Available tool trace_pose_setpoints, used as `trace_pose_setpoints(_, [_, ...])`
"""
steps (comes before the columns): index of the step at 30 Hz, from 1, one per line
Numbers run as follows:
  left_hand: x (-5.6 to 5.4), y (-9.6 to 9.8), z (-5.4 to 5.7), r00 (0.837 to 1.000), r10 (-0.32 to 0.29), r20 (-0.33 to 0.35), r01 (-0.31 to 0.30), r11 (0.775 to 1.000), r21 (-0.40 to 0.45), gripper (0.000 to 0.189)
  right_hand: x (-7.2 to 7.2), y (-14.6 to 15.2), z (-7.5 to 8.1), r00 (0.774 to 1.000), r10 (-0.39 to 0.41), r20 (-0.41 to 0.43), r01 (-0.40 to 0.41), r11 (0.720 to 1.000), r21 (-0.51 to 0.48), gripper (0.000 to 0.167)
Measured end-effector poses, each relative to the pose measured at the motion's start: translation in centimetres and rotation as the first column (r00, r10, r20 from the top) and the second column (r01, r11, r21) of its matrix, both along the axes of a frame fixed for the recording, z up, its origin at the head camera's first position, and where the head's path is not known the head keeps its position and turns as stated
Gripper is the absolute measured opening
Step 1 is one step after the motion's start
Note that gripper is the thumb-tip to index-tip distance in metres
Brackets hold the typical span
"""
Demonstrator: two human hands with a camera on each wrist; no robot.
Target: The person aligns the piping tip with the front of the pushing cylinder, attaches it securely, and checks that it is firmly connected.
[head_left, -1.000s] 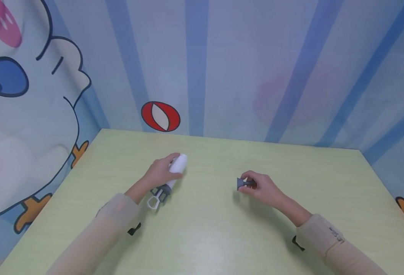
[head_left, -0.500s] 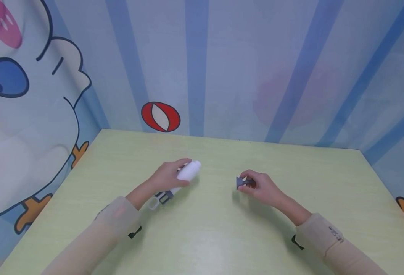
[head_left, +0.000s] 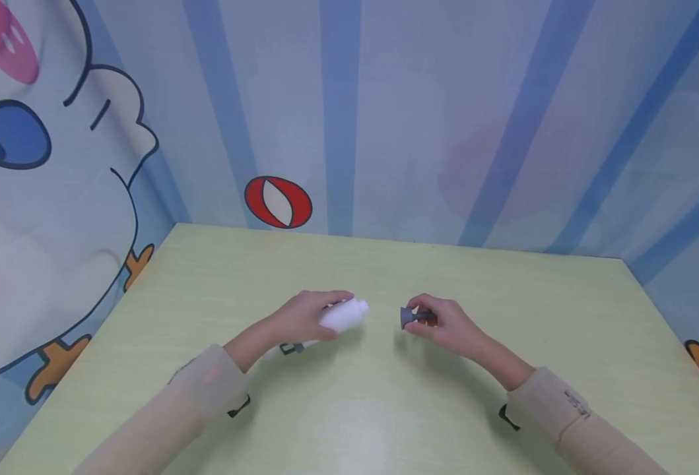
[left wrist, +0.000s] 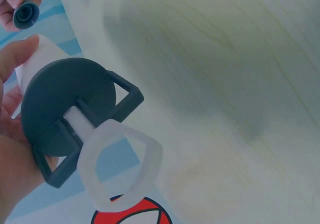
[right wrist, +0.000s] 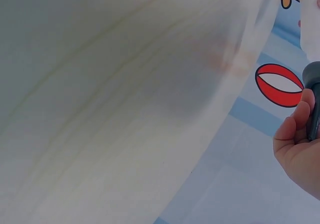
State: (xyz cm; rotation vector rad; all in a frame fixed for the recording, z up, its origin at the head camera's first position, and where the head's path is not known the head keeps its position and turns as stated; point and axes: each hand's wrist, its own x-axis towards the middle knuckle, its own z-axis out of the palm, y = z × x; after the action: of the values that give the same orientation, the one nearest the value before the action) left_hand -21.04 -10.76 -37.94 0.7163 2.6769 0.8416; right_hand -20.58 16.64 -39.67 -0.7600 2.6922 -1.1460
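Observation:
My left hand (head_left: 303, 318) grips the barrel of a large white syringe (head_left: 343, 316), its narrow open tip pointing right. In the left wrist view, the syringe's dark grey end flange (left wrist: 55, 96) has two finger loops, and a white plunger ring (left wrist: 154, 154) sticks out behind it. My right hand (head_left: 453, 328) pinches a dark grey nozzle (head_left: 406, 318) by its thin stem, the wide mouth facing the syringe tip. That mouth shows as a hollow round socket in the left wrist view. A short gap separates tip and nozzle, both held above the table.
A pale yellow-green table (head_left: 361, 409) lies under both hands. Behind it rises a blue striped backdrop (head_left: 402, 132) with printed cartoon figures and a red ball picture (head_left: 278, 202). Small black straps (head_left: 509, 417) hang below the sleeves.
My left hand has brought the syringe rightward and turned it from pointing away to pointing toward the nozzle. My right hand has shifted slightly left, still pinching the nozzle.

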Motion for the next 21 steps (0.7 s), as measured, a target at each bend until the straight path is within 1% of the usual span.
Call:
trace_pose_setpoints(7, [0.3, 0.5, -0.1, 0.998, -0.068, -0.002, 0.068, 0.998, 0.006, 0.06, 0.0, -0.9, 0.2, 0.999, 0.035, -0.029, -0.035, 0.999, 0.007, 0.029])
trace_pose_setpoints(12, [0.4, 0.9, -0.2, 0.996, -0.093, 0.015, 0.093, 0.996, 0.014, 0.06, 0.1, -1.5, 0.5, 0.998, 0.056, -0.002, -0.056, 0.998, 0.008, 0.03])
trace_pose_setpoints(16, [0.5, 1.1, -0.4, 0.993, -0.119, 0.023, 0.119, 0.993, 0.016, 0.06, 0.2, -1.8, 0.6, 0.997, 0.08, -0.012, -0.08, 0.997, 0.001, 0.03])
trace_pose_setpoints(21, [0.6, 1.4, -0.6, 0.99, -0.14, 0.01, 0.139, 0.99, 0.01, 0.059, 0.2, -2.0, 0.6, 0.996, 0.091, -0.025, -0.091, 0.996, 0.017, 0.028])
